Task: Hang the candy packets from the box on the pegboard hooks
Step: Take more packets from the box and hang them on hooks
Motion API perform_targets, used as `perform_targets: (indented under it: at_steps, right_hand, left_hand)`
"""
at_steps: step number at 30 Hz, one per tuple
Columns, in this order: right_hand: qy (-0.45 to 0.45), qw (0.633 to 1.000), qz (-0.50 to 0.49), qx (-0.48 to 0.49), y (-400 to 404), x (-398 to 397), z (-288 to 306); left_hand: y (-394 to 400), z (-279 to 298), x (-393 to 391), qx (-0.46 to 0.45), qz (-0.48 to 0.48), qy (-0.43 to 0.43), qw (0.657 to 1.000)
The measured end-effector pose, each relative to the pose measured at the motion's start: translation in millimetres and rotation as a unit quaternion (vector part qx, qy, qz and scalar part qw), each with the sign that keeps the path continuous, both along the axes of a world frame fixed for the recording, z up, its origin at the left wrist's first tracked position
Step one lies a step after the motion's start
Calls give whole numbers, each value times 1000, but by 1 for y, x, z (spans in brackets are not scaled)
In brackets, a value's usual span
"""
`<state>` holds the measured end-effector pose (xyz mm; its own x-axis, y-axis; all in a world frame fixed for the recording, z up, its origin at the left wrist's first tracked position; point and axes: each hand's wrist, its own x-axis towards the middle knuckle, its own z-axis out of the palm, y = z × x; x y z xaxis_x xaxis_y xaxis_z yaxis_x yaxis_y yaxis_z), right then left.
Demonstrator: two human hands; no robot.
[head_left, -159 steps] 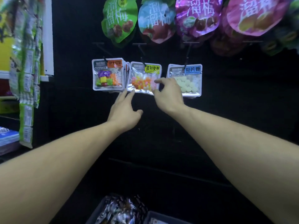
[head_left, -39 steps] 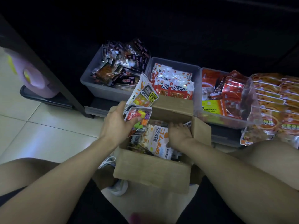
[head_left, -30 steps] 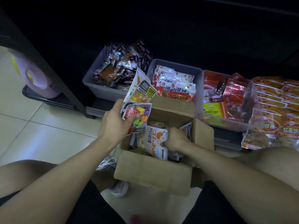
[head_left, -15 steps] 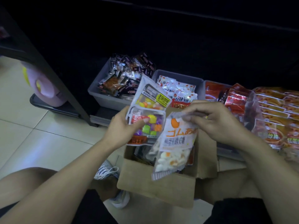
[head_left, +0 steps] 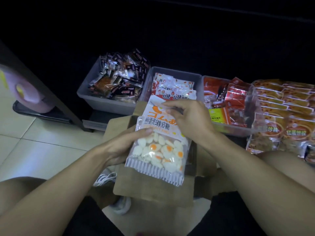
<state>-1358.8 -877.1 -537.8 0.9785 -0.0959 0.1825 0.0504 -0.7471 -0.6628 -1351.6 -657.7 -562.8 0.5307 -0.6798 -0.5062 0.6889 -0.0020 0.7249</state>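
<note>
A white packet of fried-egg-shaped gummies (head_left: pixel 160 150) is held above the open cardboard box (head_left: pixel 150 189) in front of my knees. My left hand (head_left: pixel 122 145) grips it from the left side, thumb across its front and fingers behind. My right hand (head_left: pixel 190 120) pinches the packet's top edge. The two small candy packets that my left hand held are hidden behind the egg packet. The box's inside is mostly covered by the packet. The pegboard hooks are out of view; above is only darkness.
Behind the box stand grey bins of snacks: dark sachets (head_left: pixel 119 82), white-red packets (head_left: pixel 172 87) and red packets (head_left: pixel 233 103). Orange packets (head_left: pixel 289 116) are stacked at the right. A dark shelf post (head_left: pixel 56 97) and a pink object (head_left: pixel 30 92) stand left, on a tiled floor.
My right hand has lifted the egg gummy packet out of the box and brought it left, against the packets in my left hand, whose thumb now clamps it.
</note>
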Motion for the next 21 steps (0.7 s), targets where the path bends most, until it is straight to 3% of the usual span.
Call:
perform_targets:
  at_steps: [7,10,13,15,17,19,21]
  right_hand:
    - [-30,997,28,59,23,-9,-21]
    - [40,993,10,108,20,3,-26]
    - [56,988,-61,134,3,18,-16]
    - [90,991,-82,62,-14,21,-12]
    - [206,976,-37,-60,-24,16,-15]
    - [312,929,37,-198,-23,6,-27]
    - [340,864,105,-357,-10,-6,-48]
  left_hand:
    - [1,0,-9,64,10,-15,998]
    - [1,-5,-10,106,36,-35,993]
    - [4,-3,-8,148,62,-78,984]
    - [8,2,-4,168,95,-110,975]
    - [14,3,2,177,154,-123,964]
    - [19,-1,9,186,207,-123,953]
    - [22,-8,12,199,253,-123,939]
